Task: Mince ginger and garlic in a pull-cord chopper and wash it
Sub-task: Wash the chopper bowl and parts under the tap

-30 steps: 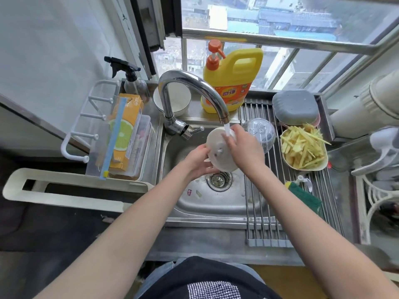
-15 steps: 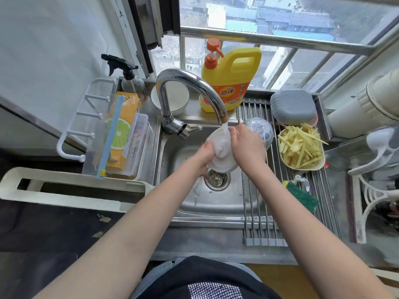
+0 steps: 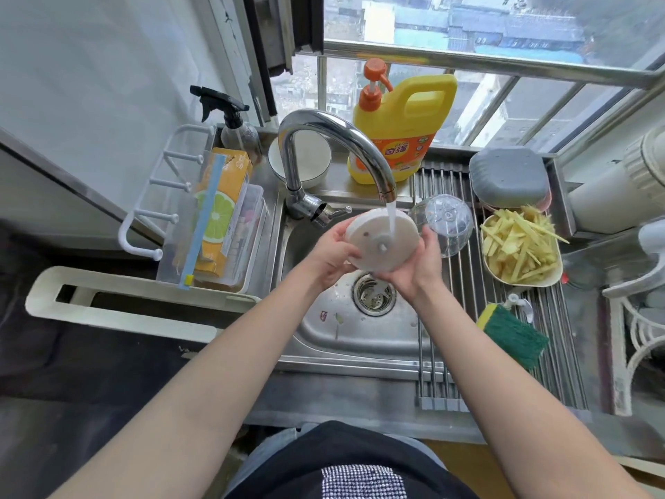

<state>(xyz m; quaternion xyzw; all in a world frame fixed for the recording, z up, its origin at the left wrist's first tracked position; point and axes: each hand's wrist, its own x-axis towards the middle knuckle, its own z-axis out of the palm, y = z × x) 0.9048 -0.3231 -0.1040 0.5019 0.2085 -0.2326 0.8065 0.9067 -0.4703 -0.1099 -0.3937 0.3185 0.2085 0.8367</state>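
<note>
Holding the white chopper lid over the sink, we grip it from both sides: the left hand has its fingers curled round the left rim, the right hand cups the lower right edge with thumb and fingers wrapped about it. We note the lid is tilted, underside toward the camera, with a small central spindle showing. Water from the one curved faucet falls straight onto it.

We record the containers as follows. One clear chopper bowl lies mouth-down on the roll-up drying rack, just right of the lid (contents: nothing we can make out). One pale dish holds a heap of ginger strips. One grey tub sits behind that dish, upturned. One white bowl stands behind the faucet; its inside is partly hidden. One clear storage bin left of the sink holds an orange carton.

We count further: one yellow detergent jug, one spray bottle, one green-and-yellow sponge. A few scraps lie near the drain.
</note>
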